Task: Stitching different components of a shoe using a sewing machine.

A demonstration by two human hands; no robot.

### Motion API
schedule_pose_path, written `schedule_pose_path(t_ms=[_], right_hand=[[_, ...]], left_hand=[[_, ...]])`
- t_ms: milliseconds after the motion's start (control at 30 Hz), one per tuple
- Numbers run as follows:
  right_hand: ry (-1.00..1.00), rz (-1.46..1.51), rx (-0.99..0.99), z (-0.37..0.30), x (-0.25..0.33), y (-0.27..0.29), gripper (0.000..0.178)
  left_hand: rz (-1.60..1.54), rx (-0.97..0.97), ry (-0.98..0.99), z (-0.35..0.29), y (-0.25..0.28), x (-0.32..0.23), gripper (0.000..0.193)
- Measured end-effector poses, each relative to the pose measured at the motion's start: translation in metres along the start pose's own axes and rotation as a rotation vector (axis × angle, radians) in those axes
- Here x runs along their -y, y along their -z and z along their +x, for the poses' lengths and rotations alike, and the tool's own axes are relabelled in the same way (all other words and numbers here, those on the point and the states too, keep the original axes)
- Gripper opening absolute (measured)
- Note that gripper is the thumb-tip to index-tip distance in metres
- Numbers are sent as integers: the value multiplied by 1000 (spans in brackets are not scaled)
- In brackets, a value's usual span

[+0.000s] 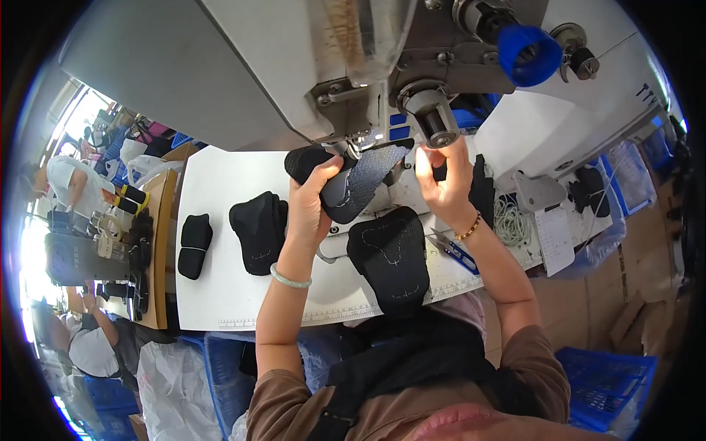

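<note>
My left hand [312, 202] is closed around a black mesh fabric piece [354, 185], thumb on top, under the sewing machine's needle area [359, 143]. The piece is curved, with a grey sheen and light stitching, and its narrow end points up to the right. Raised beside the machine's metal cylinder [434, 117], my right hand [447, 182] has its fingers curled together. Something dark shows between them, too small to name. Below the machine, a similar flat black piece [390, 253] with pale stitch lines lies at the table's front edge.
To the left on the white table [209, 305] are a stack of black pieces [259, 234] and a tied black bundle [194, 246]. Blue-handled thread snips [457, 253] and tangled pale cord [512, 220] lie to the right. A blue crate [607, 386] stands on the floor. Other people work at far left.
</note>
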State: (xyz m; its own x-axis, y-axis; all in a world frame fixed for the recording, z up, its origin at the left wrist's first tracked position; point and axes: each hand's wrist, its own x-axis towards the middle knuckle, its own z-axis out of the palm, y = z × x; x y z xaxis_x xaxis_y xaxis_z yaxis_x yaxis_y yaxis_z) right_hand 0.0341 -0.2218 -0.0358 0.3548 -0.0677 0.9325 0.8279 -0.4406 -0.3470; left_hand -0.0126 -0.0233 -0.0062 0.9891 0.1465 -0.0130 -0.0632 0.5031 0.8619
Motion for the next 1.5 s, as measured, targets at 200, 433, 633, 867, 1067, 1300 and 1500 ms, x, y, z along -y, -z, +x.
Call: schedule_pose_path(t_ms=[200,433,633,867,1067,1300,1500], right_hand=[[-9,288,245,-6,16,-2,31],[-432,520,438,-10,43,-1,41],[-694,653,376,-12,46,0,41],[-799,719,455,-8,48,6,37],[-901,832,550,-2,51,10,32],[-941,893,553,-1,56,11,29],[-919,845,577,0,60,12,31]], left_hand=[[-21,-1,-206,-14,-23,11,14],[169,-174,-577,-20,-42,30,5],[102,-232,-582,-27,-52,39,8],[618,-338,-1194,-39,14,43,16],[1465,39,-1378,-32,15,6,55],[1149,208,-1325,-8,35,21,80],[1071,208,-1248,-9,29,18,72]])
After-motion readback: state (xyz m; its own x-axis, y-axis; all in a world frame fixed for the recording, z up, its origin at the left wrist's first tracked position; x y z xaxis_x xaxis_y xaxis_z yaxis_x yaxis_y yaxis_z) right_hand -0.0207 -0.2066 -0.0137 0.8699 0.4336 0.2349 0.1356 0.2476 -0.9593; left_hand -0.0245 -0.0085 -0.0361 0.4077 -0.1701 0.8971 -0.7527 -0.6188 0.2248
